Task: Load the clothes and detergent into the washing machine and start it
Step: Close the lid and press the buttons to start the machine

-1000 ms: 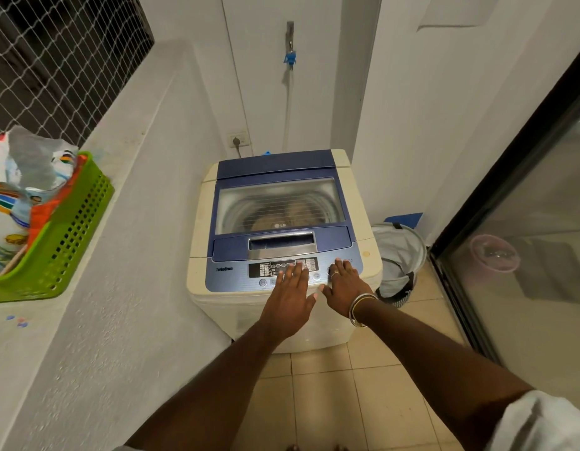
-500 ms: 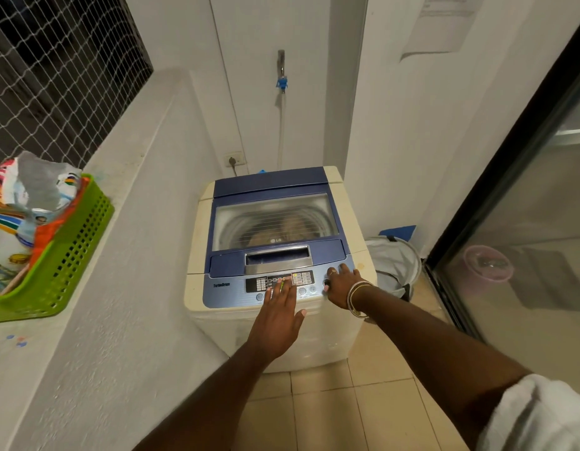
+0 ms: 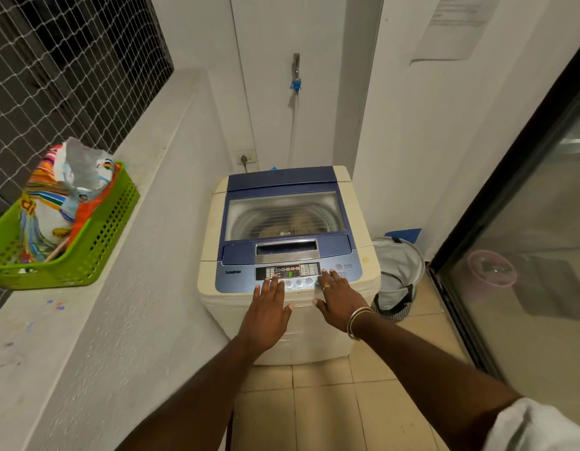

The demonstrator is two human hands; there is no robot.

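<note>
The washing machine (image 3: 213, 222) stands upright on the tiled floor (image 3: 314, 402), tucked into the corner. Its back is to the wall and its front edge faces the person. It is a boxy top-loader with a cream plastic body and a glossy blue top. The lid (image 3: 283, 183) is down flat, hinge side toward the wall. Its clear window shows the ribbed drum, with something tan dimly visible inside. The control panel (image 3: 350, 275) runs side to side along the near edge, with a green character lit on its display.

Both hands are on the panel. The left hand (image 3: 267, 312) lies flat with fingers straight, tips at the round buttons. The right hand (image 3: 339, 301) is also flat and spread, fingertips on the panel's right part, with bangles (image 3: 355, 322) at the wrist. Neither hand grips anything.

A soft grey laundry hamper (image 3: 397, 275) sits just right of the machine. A tap (image 3: 295, 83) with a hose is on the wall behind. On the rough ledge (image 3: 145, 255) to the left, a perforated green basket (image 3: 86, 255) holds a printed bag (image 3: 54, 203). A glass door (image 3: 526, 255) is on the right.
</note>
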